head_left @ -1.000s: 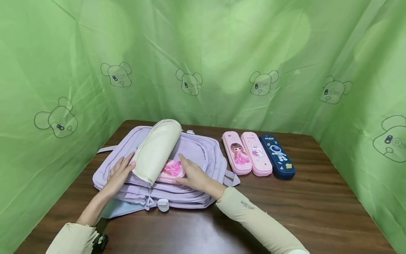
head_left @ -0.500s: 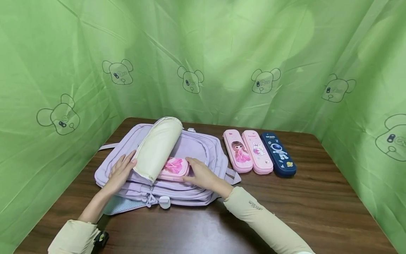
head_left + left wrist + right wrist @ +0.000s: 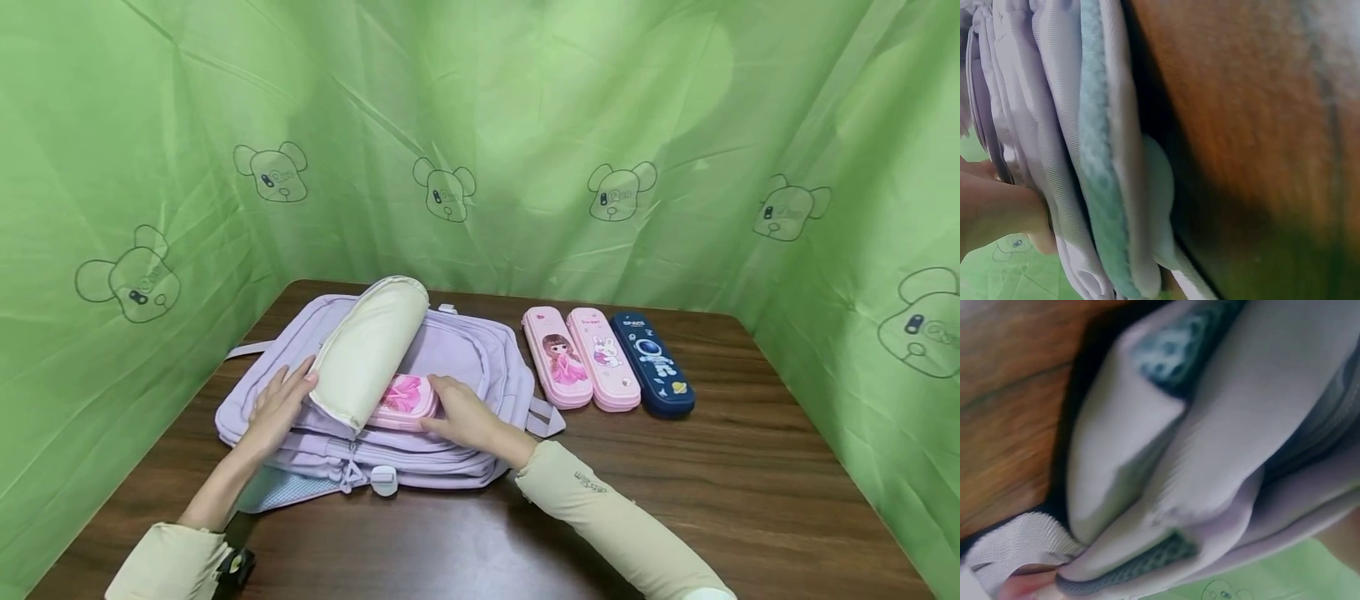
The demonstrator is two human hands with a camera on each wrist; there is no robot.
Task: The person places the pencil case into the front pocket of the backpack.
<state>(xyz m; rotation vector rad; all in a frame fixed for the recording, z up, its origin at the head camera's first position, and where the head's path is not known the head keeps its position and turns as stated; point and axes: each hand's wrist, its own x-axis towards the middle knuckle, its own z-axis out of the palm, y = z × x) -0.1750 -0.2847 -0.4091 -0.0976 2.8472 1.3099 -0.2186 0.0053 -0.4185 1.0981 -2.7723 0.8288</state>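
A lilac backpack (image 3: 457,333) lies flat on the table, its front pocket unzipped. The pocket's cream-lined flap (image 3: 371,350) is folded back across it. My left hand (image 3: 279,412) rests on the bag left of the flap, fingers extended, thumb at the flap's edge. From under the flap's right side sticks out the end of a pink pencil case (image 3: 405,396) with a pink dress picture. My right hand (image 3: 468,421) grips that end between fingers and thumb. The rest of the case is hidden by the flap. In the left wrist view, my left hand (image 3: 1004,212) is beside the bag's layered side.
Right of the bag lie a pink pencil case with a doll (image 3: 561,362), a pink one with a rabbit (image 3: 606,362) and a navy one with an astronaut (image 3: 655,362). Green curtains (image 3: 525,100) surround the brown table (image 3: 735,467). A strap (image 3: 546,417) extends right of the bag.
My right hand has closed on the end of the pink pencil case. The case came out slightly to the right, then moved a little back under the flap. My left hand has stayed in place.
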